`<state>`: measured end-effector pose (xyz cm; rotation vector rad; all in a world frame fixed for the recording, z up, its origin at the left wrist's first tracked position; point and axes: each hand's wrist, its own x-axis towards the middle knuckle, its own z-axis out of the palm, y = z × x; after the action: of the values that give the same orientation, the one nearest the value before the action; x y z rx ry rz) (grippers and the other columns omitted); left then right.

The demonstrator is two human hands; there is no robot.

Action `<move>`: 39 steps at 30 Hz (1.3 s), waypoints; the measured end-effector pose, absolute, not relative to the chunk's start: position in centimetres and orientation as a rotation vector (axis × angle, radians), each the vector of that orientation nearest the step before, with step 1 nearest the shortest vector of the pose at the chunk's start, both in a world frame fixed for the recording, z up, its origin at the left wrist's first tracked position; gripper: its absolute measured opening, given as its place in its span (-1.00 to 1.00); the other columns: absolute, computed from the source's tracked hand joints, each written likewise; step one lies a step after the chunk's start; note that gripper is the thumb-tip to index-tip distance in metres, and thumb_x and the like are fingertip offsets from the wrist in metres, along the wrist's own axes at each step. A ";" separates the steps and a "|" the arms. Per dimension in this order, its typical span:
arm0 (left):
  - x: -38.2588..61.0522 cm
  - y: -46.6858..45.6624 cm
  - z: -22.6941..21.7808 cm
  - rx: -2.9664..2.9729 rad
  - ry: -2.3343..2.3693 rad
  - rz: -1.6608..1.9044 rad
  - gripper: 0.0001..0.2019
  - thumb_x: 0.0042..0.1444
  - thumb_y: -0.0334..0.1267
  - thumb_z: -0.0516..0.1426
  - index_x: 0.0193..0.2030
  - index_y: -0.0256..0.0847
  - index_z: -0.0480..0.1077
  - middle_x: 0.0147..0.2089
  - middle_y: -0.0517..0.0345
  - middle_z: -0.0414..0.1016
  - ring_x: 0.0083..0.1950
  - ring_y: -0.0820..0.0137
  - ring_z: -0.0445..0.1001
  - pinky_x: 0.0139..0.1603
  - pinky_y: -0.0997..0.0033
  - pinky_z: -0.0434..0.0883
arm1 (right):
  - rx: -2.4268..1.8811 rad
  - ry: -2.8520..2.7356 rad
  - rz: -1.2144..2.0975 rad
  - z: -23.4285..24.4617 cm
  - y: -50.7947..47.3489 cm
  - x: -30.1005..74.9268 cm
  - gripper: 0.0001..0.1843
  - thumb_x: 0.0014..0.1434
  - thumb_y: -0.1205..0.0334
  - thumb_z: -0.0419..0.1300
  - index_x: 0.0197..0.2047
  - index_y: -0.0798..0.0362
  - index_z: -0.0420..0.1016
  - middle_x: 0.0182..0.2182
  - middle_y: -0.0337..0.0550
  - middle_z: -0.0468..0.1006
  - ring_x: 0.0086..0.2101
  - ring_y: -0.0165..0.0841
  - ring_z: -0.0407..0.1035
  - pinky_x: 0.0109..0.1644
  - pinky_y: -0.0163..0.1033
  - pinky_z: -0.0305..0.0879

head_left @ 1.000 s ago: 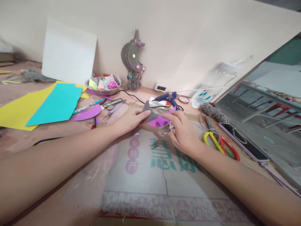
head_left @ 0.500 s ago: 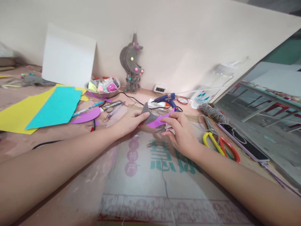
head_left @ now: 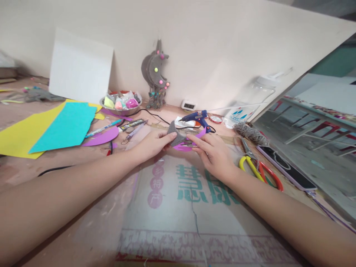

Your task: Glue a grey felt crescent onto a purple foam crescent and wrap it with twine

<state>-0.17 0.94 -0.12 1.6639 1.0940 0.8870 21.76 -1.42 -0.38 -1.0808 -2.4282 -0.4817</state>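
Note:
My left hand [head_left: 157, 144] pinches a grey felt crescent [head_left: 178, 138] between thumb and fingers. A purple sheet piece [head_left: 182, 148] lies against the crescent, its far tip showing beyond my right fingers. My right hand [head_left: 215, 152] is closed on small scissors [head_left: 190, 145]. Their pointed metal blades lie over the purple piece near the crescent's lower right edge; the handles are mostly hidden in my fingers. Both hands are above a printed cardboard sheet [head_left: 167, 222] under clear plastic.
Behind my hands lies a blue glue gun [head_left: 196, 116]. Large scissors [head_left: 251, 167], grey yarn [head_left: 251, 134] and a phone [head_left: 287, 167] are at right. Yellow [head_left: 19, 133] and turquoise sheets [head_left: 65, 128] and a bowl [head_left: 121, 111] of clay packs are at left. A moon ornament [head_left: 155, 70] hangs behind.
My right hand has moved slightly left with the small scissors, bringing the blades over the purple piece, closer to the grey crescent. My left hand stays nearly still.

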 end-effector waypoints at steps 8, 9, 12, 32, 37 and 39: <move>-0.3 1.4 -0.8 1.668 1.050 0.891 -0.59 0.12 0.04 0.00 -0.56 -0.26 0.27 -0.58 0.22 0.26 -0.54 0.50 0.21 -0.52 0.49 0.12 | -1.050 -2.455 -0.571 -0.5 -1.4 21.7 -0.57 0.24 0.35 -0.02 0.16 -0.01 0.33 -0.39 -0.11 0.34 -0.34 -0.29 0.18 -0.27 -0.20 0.14; -0.3 1.4 -0.9 1.670 1.047 0.892 -0.59 0.11 0.04 0.00 -0.56 -0.26 0.27 -0.57 0.23 0.26 -0.54 0.50 0.21 -0.52 0.49 0.13 | -1.048 -2.458 -0.573 -0.5 -1.4 21.8 -0.57 0.24 0.36 -0.02 0.16 -0.01 0.34 -0.40 -0.12 0.34 -0.35 -0.29 0.17 -0.28 -0.20 0.14; -0.3 1.4 -0.9 1.682 1.056 0.891 -0.59 0.11 0.05 0.00 -0.57 -0.26 0.25 -0.58 0.24 0.24 -0.55 0.51 0.20 -0.52 0.49 0.13 | -1.054 -2.475 -0.562 -0.5 -1.4 21.9 -0.55 0.23 0.38 -0.03 0.17 -0.03 0.32 -0.39 -0.13 0.34 -0.34 -0.30 0.18 -0.26 -0.21 0.14; -0.2 1.3 -1.0 1.690 0.992 0.852 -0.60 0.11 0.03 0.00 -0.58 -0.24 0.21 -0.58 0.25 0.18 -0.55 0.52 0.14 -0.53 0.49 0.08 | -1.006 -2.492 -0.489 -0.4 -1.5 21.8 -0.55 0.25 0.42 -0.07 0.13 -0.05 0.38 -0.39 -0.13 0.40 -0.36 -0.32 0.20 -0.30 -0.22 0.15; -0.3 1.4 -1.0 1.701 1.002 0.859 -0.58 0.10 0.08 -0.01 -0.56 -0.23 0.22 -0.59 0.25 0.19 -0.55 0.51 0.15 -0.55 0.48 0.07 | -1.011 -2.462 -0.507 -0.5 -1.5 21.9 -0.55 0.25 0.39 -0.07 0.15 -0.08 0.35 -0.40 -0.13 0.36 -0.38 -0.32 0.19 -0.33 -0.23 0.14; -0.3 1.4 -1.0 1.702 1.016 0.861 -0.58 0.10 0.09 -0.01 -0.57 -0.23 0.22 -0.59 0.25 0.20 -0.56 0.51 0.15 -0.55 0.48 0.07 | -1.014 -2.452 -0.514 -0.5 -1.6 21.9 -0.55 0.24 0.36 -0.04 0.18 -0.07 0.32 -0.40 -0.12 0.35 -0.36 -0.30 0.21 -0.31 -0.21 0.16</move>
<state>-0.32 1.43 -1.03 1.7021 1.0158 0.8612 21.89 -1.55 -0.54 -1.0136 -2.4517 -0.5138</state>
